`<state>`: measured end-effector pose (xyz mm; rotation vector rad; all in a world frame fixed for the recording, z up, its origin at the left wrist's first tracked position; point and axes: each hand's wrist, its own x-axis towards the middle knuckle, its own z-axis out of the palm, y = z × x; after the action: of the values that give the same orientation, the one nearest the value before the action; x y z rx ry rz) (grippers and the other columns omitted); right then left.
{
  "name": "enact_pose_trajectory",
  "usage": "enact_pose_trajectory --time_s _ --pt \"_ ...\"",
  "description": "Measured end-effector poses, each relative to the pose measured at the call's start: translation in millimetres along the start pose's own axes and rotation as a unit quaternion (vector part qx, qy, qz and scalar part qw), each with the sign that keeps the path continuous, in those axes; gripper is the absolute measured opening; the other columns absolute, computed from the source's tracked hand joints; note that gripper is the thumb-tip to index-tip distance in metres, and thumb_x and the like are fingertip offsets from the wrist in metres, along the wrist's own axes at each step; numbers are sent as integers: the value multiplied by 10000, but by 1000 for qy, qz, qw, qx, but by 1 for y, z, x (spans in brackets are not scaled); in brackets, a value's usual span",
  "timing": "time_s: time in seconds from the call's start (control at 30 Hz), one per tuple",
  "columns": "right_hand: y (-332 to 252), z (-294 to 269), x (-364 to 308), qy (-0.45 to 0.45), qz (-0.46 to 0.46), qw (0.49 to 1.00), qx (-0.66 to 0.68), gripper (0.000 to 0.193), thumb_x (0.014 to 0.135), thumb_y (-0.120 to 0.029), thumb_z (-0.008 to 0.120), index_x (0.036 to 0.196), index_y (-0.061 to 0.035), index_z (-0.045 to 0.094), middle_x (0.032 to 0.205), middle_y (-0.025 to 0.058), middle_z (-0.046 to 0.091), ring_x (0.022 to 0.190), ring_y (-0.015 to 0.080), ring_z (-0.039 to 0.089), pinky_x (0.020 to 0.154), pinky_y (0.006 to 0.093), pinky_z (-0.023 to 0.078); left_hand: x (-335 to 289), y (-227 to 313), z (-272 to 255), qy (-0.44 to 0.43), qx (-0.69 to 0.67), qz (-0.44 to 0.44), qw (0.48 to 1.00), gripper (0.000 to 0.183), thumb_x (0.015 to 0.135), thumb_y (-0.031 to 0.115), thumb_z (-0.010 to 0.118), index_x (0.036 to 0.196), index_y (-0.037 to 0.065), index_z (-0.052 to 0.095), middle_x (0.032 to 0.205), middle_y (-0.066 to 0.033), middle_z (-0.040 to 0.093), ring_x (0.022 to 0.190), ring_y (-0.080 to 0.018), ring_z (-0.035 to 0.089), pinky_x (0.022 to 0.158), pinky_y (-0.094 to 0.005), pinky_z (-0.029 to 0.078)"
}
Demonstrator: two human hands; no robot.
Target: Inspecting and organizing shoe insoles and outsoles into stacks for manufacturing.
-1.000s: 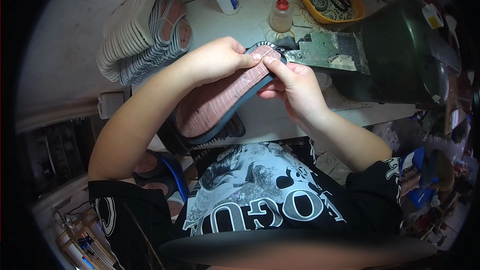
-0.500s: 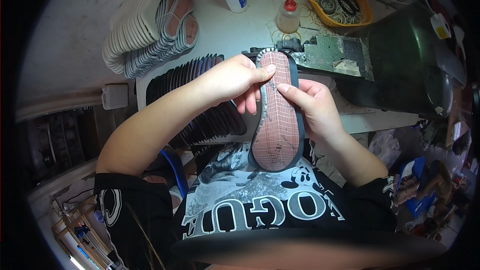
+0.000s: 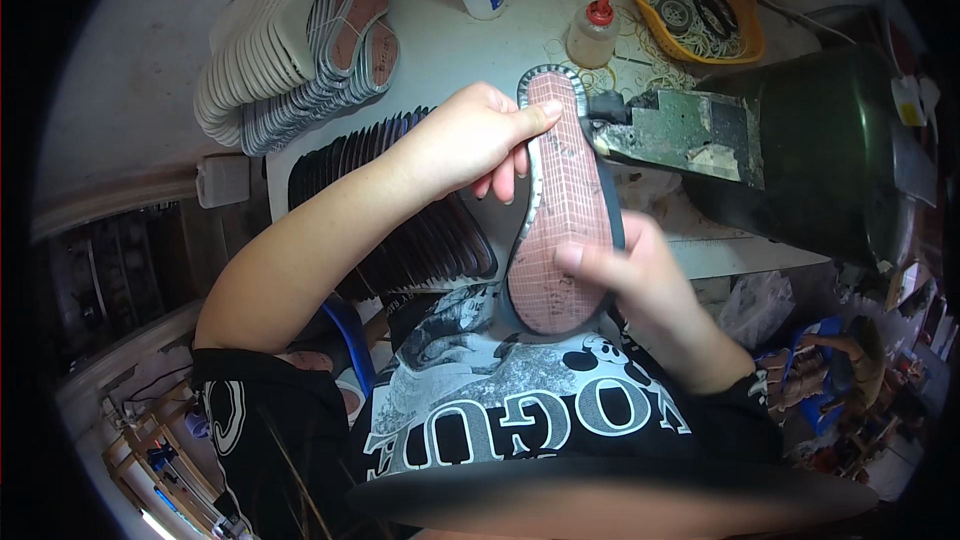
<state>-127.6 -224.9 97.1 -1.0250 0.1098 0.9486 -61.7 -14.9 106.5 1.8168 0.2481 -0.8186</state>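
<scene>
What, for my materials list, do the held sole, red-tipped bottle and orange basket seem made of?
Held sole: perhaps fibreboard, judging by its matte pinkish face with pale grid lines; coated fabric is possible.
Bottle: likely plastic, its body cloudy and translucent.
Basket: probably moulded plastic, given its even colour and slight sheen.

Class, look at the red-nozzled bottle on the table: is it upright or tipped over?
Upright: the bottle stands with its base on the white table and its red nozzle pointing up.

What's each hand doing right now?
Left hand: closed, holding the pink sole by its narrower end.
Right hand: blurred, thumb over wider part; grip unclear.
</scene>
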Motion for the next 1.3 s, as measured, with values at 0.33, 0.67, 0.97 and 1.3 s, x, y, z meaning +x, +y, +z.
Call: enact_pose_trajectory --time_s 0.33,0.67,0.97,1.3 --pt "19 8 28 44 -80 993 77 235 909 -114 636 1079 48 637 1019 87 682 897 123 635 830 282 509 34 32 -44 71 312 47 946 596 799 592 649 768 -3 681 653 -103 600 626 -191 594 570 -316 473" --pt "11 18 51 109 -129 980 105 250 920 -165 635 1070 34 642 1001 91 670 860 114 629 790 262 507 68 35 -57 -96 467 426 769 715 594 555 795 1114 105 598 1271 -119 496 1312 -355 348 1118 -627 41" --pt "27 16 32 52 8 994 99 280 914 -104 613 1118 76 551 936 163 665 827 212 684 754 314 573 73 62 -57 -215 496 273 796 653 630 541 795 1034 65 604 979 -109 577 1022 -323 444 996 -422 288" --pt "26 26 51 72 -53 981 171 285 935 -142 565 1152 43 564 936 188 682 792 253 705 728 345 594 77 53 -56 -306 361 233 850 596 709 453 786 1081 18 619 835 -90 630 815 -187 574 701 -296 462"
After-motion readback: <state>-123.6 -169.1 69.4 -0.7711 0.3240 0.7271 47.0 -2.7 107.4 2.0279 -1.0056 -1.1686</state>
